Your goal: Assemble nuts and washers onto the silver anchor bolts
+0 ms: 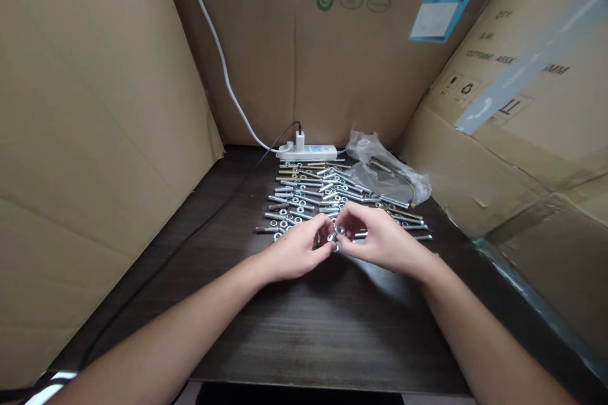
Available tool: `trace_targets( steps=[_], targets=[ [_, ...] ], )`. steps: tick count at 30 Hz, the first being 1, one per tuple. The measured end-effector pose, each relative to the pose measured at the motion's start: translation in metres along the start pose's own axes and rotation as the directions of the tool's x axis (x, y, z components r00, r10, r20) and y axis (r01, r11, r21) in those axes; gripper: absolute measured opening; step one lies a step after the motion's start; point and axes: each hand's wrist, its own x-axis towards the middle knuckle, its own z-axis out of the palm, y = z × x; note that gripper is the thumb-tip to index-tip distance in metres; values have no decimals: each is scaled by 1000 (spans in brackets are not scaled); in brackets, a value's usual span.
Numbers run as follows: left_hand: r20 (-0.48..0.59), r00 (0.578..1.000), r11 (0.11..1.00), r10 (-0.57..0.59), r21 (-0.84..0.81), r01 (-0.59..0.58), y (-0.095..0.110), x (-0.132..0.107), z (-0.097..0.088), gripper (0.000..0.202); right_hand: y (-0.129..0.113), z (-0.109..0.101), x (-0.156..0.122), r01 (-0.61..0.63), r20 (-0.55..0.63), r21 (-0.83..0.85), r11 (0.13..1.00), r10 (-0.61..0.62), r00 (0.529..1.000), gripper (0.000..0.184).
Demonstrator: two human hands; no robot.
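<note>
My left hand (pixel 300 247) and my right hand (pixel 375 235) meet over the table's middle, fingertips almost touching. Each is closed in a pinch around small shiny metal nuts (pixel 331 237), though the fingers partly cover them and their exact number is hard to make out. Just beyond the hands lie rows of bolts (pixel 294 198), silver and some brassy, with loose washers (pixel 273 223) and nuts set among them. My hands hide part of the nearest rows.
A white power strip (pixel 308 152) with a plugged-in adapter stands behind the rows. To its right lies a clear plastic bag (pixel 387 171). A black cable (pixel 190 228) crosses the dark table (pixel 304 329) on the left. Cardboard walls (pixel 266 44) enclose the back and both sides.
</note>
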Motion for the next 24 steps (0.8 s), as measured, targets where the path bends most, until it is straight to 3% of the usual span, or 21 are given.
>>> trace_targets(
  steps=[8, 24],
  targets=[
    [6, 1000, 999, 19, 29, -19, -3, 0, 1, 7, 6, 17, -1, 108, -109, -38, 993, -112, 988, 11],
    [10, 999, 999, 33, 28, -34, -3, 1, 0, 8, 16, 24, 1, 124, -166, -16, 992, -125, 978, 9]
  ],
)
